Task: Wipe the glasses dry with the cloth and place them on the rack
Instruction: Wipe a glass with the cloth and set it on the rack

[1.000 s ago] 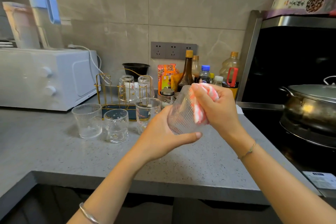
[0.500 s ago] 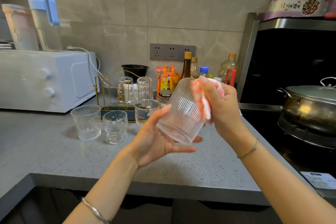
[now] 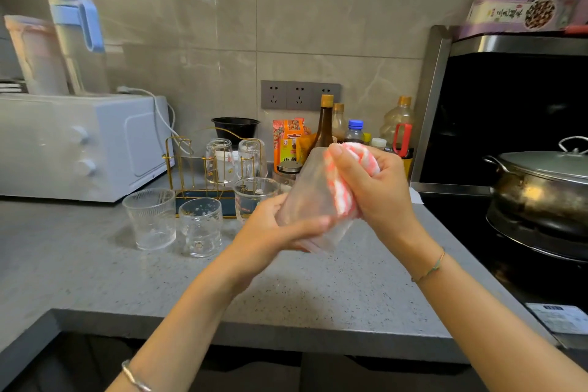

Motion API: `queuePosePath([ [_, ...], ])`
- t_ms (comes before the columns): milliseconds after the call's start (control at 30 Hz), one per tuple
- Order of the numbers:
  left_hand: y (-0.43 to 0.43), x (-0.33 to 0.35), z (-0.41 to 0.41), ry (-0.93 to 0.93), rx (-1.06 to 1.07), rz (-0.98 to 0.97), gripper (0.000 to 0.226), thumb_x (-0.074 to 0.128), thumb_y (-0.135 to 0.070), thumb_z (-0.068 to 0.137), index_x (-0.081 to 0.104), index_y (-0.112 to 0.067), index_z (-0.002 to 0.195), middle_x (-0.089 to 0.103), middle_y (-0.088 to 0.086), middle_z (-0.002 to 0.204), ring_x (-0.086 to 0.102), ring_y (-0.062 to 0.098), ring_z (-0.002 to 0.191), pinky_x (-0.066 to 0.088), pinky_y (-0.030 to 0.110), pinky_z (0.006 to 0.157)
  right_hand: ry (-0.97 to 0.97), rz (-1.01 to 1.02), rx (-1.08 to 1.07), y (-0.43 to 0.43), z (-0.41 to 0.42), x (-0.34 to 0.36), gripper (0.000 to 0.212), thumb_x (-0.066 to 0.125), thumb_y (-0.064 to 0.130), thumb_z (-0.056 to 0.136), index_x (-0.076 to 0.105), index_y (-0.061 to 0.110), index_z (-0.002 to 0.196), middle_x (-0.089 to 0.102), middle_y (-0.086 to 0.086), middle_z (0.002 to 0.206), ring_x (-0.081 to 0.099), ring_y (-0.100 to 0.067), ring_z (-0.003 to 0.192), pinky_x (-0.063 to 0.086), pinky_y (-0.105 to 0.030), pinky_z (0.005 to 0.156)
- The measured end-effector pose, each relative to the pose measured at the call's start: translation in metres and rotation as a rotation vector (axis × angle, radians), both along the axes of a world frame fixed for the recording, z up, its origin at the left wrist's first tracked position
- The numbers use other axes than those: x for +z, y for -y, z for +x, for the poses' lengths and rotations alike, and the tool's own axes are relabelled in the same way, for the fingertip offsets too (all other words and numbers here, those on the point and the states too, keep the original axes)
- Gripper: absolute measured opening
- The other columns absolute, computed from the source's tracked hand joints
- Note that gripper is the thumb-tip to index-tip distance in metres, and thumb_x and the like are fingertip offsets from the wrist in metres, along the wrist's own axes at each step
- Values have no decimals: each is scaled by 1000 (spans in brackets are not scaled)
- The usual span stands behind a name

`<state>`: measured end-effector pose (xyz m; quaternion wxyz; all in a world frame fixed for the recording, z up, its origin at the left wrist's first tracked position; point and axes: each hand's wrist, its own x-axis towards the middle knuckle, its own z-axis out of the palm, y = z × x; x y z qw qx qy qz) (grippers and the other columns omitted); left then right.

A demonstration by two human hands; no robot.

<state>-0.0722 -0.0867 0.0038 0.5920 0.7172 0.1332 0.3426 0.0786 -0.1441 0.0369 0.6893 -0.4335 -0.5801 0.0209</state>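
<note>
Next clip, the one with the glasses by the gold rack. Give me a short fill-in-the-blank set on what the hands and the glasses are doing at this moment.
1. The right hand presses a pink-and-white ____ against the held glass.
2. The left hand supports the held glass from ____.
3. On the gold rack, ____ glasses already hang upside down.
4. Three more glasses stand upright on the ____ in front of the rack.

Missing words: cloth; below; two; counter

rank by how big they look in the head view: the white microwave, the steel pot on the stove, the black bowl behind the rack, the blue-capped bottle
1. white microwave
2. steel pot, partly cut off at the frame edge
3. black bowl
4. blue-capped bottle
</note>
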Motion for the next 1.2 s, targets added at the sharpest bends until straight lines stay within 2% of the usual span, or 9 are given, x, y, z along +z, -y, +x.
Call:
queuePosePath([
  [133,-1,-12,7,222,-508,-651,73,82,-50,62,66,-11,121,64,20,115,63,32,90,60,33,63,-97,-22,132,3,-2,4,25,58,19,90,61,17,65,57,12,49,52,-1,47,42,-13,48],
  [267,-6,-18,14,252,-733,-779,75,70,-55,77,52,-13,137,51,18,130,53,28,105,60,31,73,-98,-23,127,4,-3,2,26,60,26,90,61,15,66,58,8,48,53,-3,44,45,-17,45],
  [400,-11,-10,11,110,-443,-554,92,82,-61,58,54,-18,135,62,19,128,69,35,98,61,38,70,-130,-32,38,6,5,1,26,60,34,84,64,13,70,59,8,51,56,-4,48,48,-18,49],
  [567,-3,-2,11,-139,72,67,77,72,-70,49,51,-44,118,64,-14,117,63,-7,96,54,14,72,46,-17,-61,4,8,-2,43,67,30,87,58,-3,62,51,-2,49,49,-7,49,41,-16,48],
  [700,-2,-5,13,-61,168,244,62,71,-63,56,57,-40,111,67,-17,100,63,-6,89,49,9,69,46,-21,-54,3,3,-2,38,59,19,91,56,-2,59,50,4,48,48,-3,47,40,-12,49],
  [900,-6,-9,5,86,-159,-326,85,87,-60,42,71,-13,112,74,5,107,70,22,94,60,32,70,-12,13,83,2,-5,-1,37,60,19,93,57,5,59,52,9,45,49,-1,45,42,-13,51],
  [1033,0,-17,10,277,-774,-803,76,70,-59,77,56,-7,131,56,21,123,61,31,94,60,33,73,-49,41,150,3,-8,2,29,57,36,84,62,11,69,59,12,54,55,-2,52,46,-15,53],
  [1133,-5,-22,11,265,-892,-862,79,64,-60,82,50,-4,136,53,24,127,67,34,91,59,36,79,-52,28,118,2,-8,-2,25,58,37,82,64,15,72,62,12,58,59,-2,57,49,-16,57],
  [1200,-8,-20,8,187,-729,-788,85,74,-59,72,53,-6,135,57,27,129,68,41,94,60,42,76,-98,16,93,3,-5,-5,28,60,40,81,65,14,71,63,9,58,59,-4,57,49,-17,57],
])
